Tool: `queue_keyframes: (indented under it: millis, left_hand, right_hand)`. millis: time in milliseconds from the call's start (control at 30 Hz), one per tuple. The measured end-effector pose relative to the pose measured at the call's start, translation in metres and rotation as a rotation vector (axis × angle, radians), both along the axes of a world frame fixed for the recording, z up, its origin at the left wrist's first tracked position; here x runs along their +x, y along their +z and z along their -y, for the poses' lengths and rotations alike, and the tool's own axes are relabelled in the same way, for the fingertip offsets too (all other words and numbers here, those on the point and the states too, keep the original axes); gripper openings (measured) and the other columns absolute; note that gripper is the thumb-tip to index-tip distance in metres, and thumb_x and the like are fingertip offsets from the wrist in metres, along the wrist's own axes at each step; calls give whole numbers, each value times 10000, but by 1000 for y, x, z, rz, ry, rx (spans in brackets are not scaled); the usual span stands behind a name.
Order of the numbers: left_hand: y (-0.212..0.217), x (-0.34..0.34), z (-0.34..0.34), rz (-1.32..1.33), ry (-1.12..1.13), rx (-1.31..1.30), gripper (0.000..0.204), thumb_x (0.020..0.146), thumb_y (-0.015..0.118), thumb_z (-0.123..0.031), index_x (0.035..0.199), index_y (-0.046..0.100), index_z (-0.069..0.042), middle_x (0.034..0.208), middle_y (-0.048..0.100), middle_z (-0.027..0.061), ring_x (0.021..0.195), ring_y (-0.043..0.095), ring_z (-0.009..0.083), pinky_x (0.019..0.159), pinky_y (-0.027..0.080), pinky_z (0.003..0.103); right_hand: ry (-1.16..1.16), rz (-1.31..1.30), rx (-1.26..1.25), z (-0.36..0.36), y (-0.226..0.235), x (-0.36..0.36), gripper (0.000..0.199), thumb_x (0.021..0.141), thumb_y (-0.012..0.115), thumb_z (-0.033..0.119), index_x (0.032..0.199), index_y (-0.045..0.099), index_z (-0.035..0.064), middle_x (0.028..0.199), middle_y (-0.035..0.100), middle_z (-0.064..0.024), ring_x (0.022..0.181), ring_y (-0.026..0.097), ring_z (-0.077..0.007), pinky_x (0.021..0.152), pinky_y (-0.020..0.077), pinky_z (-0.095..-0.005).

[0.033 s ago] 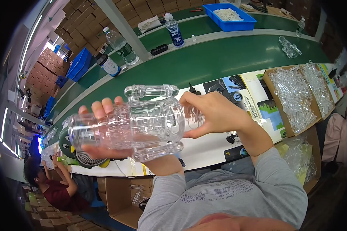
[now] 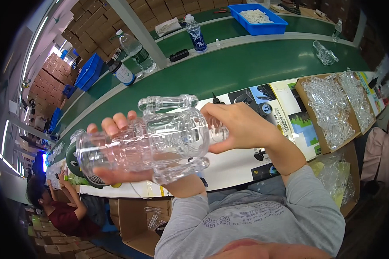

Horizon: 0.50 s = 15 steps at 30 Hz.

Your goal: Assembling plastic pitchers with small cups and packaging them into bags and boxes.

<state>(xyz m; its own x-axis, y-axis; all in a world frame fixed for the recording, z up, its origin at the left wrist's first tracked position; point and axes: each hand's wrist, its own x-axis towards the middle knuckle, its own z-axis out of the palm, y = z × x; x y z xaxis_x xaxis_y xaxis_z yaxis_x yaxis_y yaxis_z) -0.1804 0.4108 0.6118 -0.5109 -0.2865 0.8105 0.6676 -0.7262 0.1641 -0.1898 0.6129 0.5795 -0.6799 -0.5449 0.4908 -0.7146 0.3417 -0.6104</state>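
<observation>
A see-through plastic piece (image 2: 147,140), shiny and smooth, is held up. The belt (image 2: 229,69) behind it is seen as green and matt. 2 brown cardboard boxes (image 2: 309,110) are filled with more shiny clear plastic bits. A grey cloth sleeve (image 2: 315,198) looks soft.

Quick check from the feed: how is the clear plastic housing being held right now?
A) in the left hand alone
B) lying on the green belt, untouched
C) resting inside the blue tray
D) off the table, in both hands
D: the clear plastic housing is raised above the white bench, the left hand cradling it from below and the right hand gripping its end.
</observation>
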Motion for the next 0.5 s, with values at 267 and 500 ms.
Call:
queue_keyframes:
  millis: [267, 500]
  left_hand:
    - [2, 50, -19, -4, 582, -157, 806, 726, 677, -477, 1327, 256, -142, 1017, 462, 103, 939, 503, 295, 967, 366, 486]
    - [4, 68, -5, -194, 372, -385, 738, 737, 614, -489, 1267, 335, -58, 975, 413, 95, 890, 415, 235, 807, 303, 398]
  right_hand:
    - [91, -178, -90, 10, -7, -2, 406, 609, 707, 139, 960, 511, 84, 805, 560, -37, 742, 585, -248, 628, 450, -344]
    - [154, -128, -110, 25, -13, 9, 410, 575, 708, 139, 933, 541, 32, 814, 578, -89, 716, 575, -278, 624, 448, -348]
